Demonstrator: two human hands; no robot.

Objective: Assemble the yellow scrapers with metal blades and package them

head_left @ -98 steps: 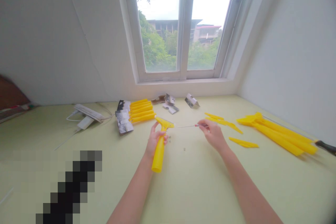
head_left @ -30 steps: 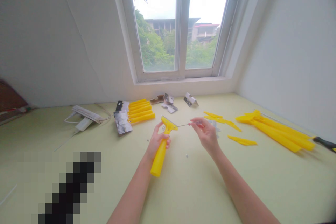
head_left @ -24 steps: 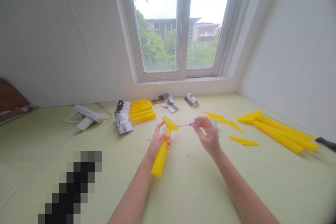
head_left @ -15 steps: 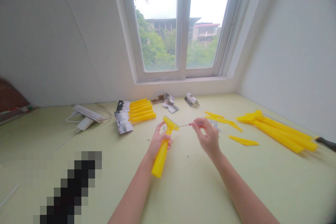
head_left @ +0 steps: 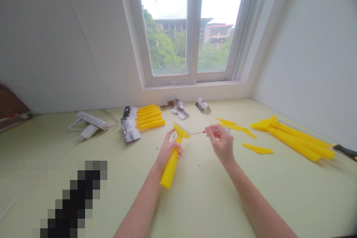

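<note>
My left hand (head_left: pixel 168 152) is closed around a yellow scraper (head_left: pixel 173 164), whose thick handle slants down toward me and whose wide head, edged with a grey blade strip, points away. In my right hand (head_left: pixel 223 145) is a thin screwdriver (head_left: pixel 197 133) with a reddish handle, mostly covered by the fingers. Its shaft runs leftward, and the tip meets the right end of the scraper head. Small metal bits lie beside the left hand, and another small nut-like piece (head_left: pixel 199 165) rests on the table between my forearms.
Several yellow handles with cardboard tags (head_left: pixel 150 117) lie in a row at the back left, near a power strip (head_left: pixel 92 119). Folded cards (head_left: pixel 203 105) sit below the window. To the right are flat yellow pieces (head_left: pixel 258 148) and longer yellow tools (head_left: pixel 298 139) on the table (head_left: pixel 111 193).
My right hand's fingers have shifted slightly on the screwdriver, showing more of its reddish handle. The screwdriver tip stays at the scraper head, and my left hand keeps its hold.
</note>
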